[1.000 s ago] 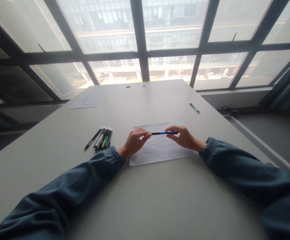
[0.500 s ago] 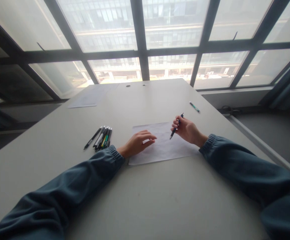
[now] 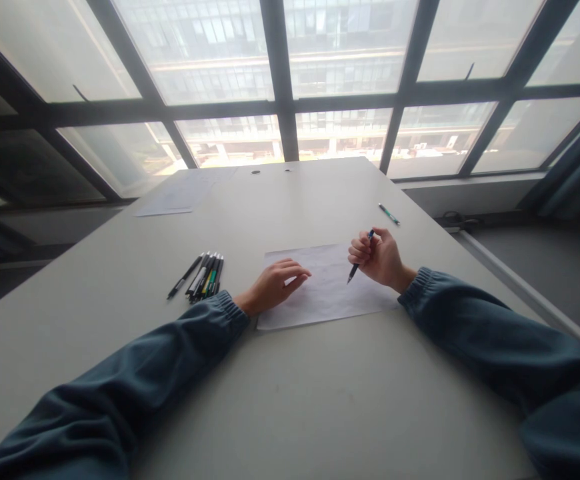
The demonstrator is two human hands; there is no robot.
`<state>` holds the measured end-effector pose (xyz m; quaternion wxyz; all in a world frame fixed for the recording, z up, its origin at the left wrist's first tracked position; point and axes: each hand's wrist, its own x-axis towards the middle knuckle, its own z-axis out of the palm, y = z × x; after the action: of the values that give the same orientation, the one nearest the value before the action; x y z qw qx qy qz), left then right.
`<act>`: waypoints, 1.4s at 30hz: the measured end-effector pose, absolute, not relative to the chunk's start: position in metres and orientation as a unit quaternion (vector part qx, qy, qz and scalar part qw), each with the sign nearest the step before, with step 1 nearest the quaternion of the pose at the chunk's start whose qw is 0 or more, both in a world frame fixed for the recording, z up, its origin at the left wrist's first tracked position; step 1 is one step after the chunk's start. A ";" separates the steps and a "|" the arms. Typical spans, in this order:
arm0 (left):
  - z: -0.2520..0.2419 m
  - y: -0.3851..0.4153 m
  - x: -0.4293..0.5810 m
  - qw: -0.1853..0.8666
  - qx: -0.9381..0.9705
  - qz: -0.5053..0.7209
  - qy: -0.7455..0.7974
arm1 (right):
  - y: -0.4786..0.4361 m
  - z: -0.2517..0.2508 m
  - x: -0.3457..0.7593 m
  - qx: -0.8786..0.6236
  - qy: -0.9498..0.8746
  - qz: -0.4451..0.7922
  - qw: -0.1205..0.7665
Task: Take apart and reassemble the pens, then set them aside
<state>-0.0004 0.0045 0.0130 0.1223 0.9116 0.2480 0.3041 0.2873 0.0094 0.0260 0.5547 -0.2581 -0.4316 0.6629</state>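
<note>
White and smooth, the table [image 3: 280,400] carries a white sheet of paper [image 3: 320,300], lying flat between the two hands; it looks light, limp and easily creased, so a flat palm or a pinch at its edge should suit it best. Another sheet [image 3: 167,200] lies well apart at the far left. The left hand [image 3: 273,285] rests over the near sheet's left part, palm down, fingers loosely extended, with nothing visible in its grasp. The right hand [image 3: 381,260] is curled around a dark pen [image 3: 353,271] above the sheet's right side. Left of the left hand lies a cluster of pens [image 3: 209,275], side by side; a lone green pen [image 3: 389,214] lies beyond the right hand. The held pen tilts point-down — whether its tip touches the paper, I cannot tell. It is probably light, stiff and a little slippery, best gripped low on the barrel.
</note>
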 end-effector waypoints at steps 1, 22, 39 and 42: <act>0.013 0.005 -0.001 0.103 0.907 0.311 0.265 | 0.009 0.026 0.287 -0.260 -0.431 0.664 0.554; 0.010 0.009 -0.004 0.099 0.937 0.171 0.289 | 0.007 0.013 0.277 -0.343 -0.480 0.628 0.509; 0.013 0.011 -0.002 0.100 0.938 0.158 0.292 | 0.009 -0.004 0.264 -0.445 -0.660 0.399 0.455; 0.013 0.012 -0.002 0.097 0.939 0.150 0.296 | 0.015 -0.006 0.260 -0.450 -0.659 0.387 0.462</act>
<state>-0.0018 0.0117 0.0131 0.0965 0.9385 0.2956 0.1498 0.2599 0.0153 -0.0061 0.4615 -0.4499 -0.6595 0.3869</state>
